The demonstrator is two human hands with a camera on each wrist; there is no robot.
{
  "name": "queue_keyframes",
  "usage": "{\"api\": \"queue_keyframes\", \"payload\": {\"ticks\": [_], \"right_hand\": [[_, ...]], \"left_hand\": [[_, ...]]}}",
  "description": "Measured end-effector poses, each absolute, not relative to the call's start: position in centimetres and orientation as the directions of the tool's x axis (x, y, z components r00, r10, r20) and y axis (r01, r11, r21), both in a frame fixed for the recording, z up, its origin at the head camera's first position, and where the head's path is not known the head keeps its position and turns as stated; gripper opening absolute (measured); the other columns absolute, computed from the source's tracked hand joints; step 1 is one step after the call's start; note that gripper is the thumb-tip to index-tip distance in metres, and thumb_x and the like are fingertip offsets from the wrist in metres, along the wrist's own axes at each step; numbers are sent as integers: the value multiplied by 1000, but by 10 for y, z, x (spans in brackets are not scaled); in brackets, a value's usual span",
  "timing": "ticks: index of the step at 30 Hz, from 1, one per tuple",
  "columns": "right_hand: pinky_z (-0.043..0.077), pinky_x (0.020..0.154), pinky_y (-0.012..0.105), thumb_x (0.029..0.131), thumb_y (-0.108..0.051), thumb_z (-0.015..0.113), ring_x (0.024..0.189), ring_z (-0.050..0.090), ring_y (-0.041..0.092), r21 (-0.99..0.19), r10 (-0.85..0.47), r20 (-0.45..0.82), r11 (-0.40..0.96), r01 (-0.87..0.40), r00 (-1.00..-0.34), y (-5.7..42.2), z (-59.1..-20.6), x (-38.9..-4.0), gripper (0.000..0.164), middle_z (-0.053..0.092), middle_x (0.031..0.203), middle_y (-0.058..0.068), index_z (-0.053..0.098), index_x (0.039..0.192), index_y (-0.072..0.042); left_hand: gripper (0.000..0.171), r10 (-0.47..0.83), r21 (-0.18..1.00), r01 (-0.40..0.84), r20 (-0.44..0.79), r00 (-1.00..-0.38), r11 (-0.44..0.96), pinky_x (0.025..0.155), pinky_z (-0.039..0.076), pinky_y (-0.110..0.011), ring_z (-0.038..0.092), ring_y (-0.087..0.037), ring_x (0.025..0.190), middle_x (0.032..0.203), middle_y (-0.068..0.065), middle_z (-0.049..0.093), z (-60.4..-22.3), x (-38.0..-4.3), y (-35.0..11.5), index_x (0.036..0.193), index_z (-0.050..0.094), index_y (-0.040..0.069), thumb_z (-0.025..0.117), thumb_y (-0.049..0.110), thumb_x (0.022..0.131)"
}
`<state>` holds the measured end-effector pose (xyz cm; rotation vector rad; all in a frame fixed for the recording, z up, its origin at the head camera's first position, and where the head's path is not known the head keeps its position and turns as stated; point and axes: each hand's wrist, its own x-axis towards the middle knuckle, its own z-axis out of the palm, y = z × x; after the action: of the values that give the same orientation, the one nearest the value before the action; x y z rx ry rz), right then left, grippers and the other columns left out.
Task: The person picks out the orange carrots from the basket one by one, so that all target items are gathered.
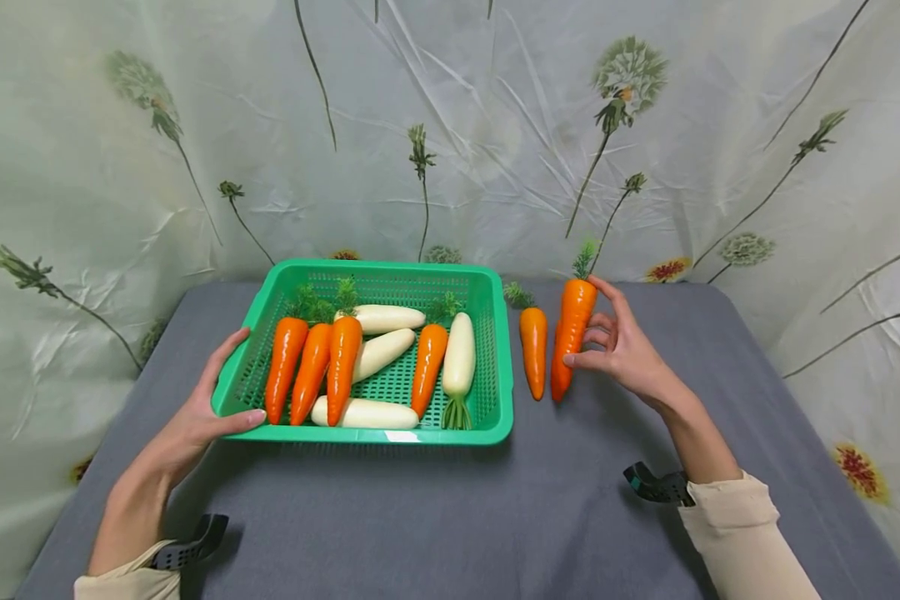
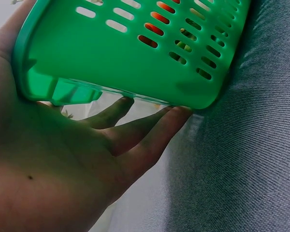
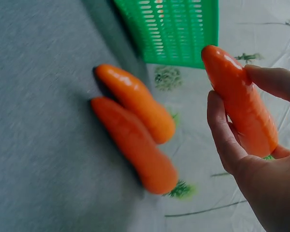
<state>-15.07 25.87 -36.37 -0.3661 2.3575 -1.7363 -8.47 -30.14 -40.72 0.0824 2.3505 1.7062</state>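
My right hand point(image 1: 626, 342) pinches a carrot point(image 1: 576, 304) with a green tuft, raised off the table to the right of the basket. In the right wrist view, the held carrot point(image 3: 239, 101) sits between thumb and fingers. Two more carrots lie on the cloth: one point(image 1: 533, 354) beside the basket, the other point(image 3: 135, 145) partly hidden under the held one in the head view. My left hand point(image 1: 195, 408) grips the left end of the green basket point(image 1: 504, 358), thumb over the rim and fingers along the outer wall point(image 2: 101, 58).
Inside the basket lie several carrots point(image 1: 285, 367) and several white radishes point(image 1: 459, 354), one with green stalks toward the front. A grey cloth point(image 1: 450, 517) covers the table. Behind it hangs a pale curtain point(image 1: 495, 100) with a dandelion print.
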Motion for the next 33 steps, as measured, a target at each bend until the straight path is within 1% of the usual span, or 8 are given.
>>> {"api": "queue_keyframes", "payload": {"ticks": [3, 6, 10, 15, 18, 25, 30, 33], "right_hand": [[59, 79, 28, 88, 6, 75, 94, 69, 11, -953, -302, -2, 289, -90, -953, 264, -369, -149, 110, 58, 118, 6, 5, 166, -27], [58, 79, 26, 89, 6, 76, 96, 69, 9, -947, -296, -9, 310, -87, -955, 270, -374, -149, 110, 57, 118, 6, 4, 166, -24], [57, 81, 25, 89, 3, 77, 98, 69, 6, -937, -282, -44, 345, -58, -958, 277, -378, -147, 111, 56, 120, 11, 1, 166, -23], [57, 80, 26, 88, 2, 78, 98, 68, 5, -931, -260, -75, 364, -26, -963, 283, -384, -147, 114, 52, 128, 18, -1, 166, -22], [57, 80, 26, 88, 1, 78, 97, 67, 4, -925, -247, -88, 379, -13, -965, 288, -388, -147, 114, 52, 126, 18, -2, 166, -21], [54, 80, 25, 92, -4, 77, 95, 67, -1, -906, -216, -127, 422, 25, -968, 297, -398, -143, 112, 53, 122, 16, -6, 167, -18], [56, 81, 25, 92, -7, 78, 94, 67, 0, -906, -201, -167, 418, 70, -965, 299, -406, -143, 115, 52, 125, 20, -8, 166, -16], [56, 81, 25, 91, -8, 79, 93, 67, 0, -900, -188, -173, 429, 78, -967, 299, -410, -145, 116, 53, 127, 23, -9, 166, -15]], "left_hand": [[108, 184, 945, -93, -156, -971, 313, 89, 42, -16, 41, -5, 121, 157, -7, 20, -407, -84, -301, 164, 4, 49, 72, 9, 92], [108, 190, 950, -89, -151, -970, 298, 89, 43, -16, 43, -5, 120, 155, -2, 23, -407, -84, -301, 164, 5, 48, 73, 7, 91], [108, 195, 954, -86, -146, -970, 288, 88, 44, -16, 44, -5, 120, 152, 2, 25, -407, -84, -300, 165, 5, 47, 73, 7, 91], [108, 188, 952, -87, -146, -971, 294, 89, 43, -16, 43, -5, 120, 152, 2, 25, -405, -83, -300, 165, 5, 47, 73, 8, 91], [107, 186, 952, -91, -150, -971, 293, 89, 43, -16, 43, -5, 119, 151, 2, 25, -404, -83, -299, 165, 5, 47, 72, 8, 91], [106, 187, 946, -101, -164, -969, 308, 89, 43, -16, 42, -6, 121, 156, -6, 20, -405, -85, -298, 164, 3, 49, 71, 10, 92], [106, 181, 945, -102, -164, -970, 311, 88, 43, -17, 41, -6, 121, 155, -3, 22, -407, -83, -301, 164, 3, 48, 71, 10, 92], [106, 180, 946, -100, -161, -970, 309, 89, 43, -16, 42, -6, 121, 156, -4, 22, -407, -84, -301, 164, 3, 48, 71, 10, 93]]}}
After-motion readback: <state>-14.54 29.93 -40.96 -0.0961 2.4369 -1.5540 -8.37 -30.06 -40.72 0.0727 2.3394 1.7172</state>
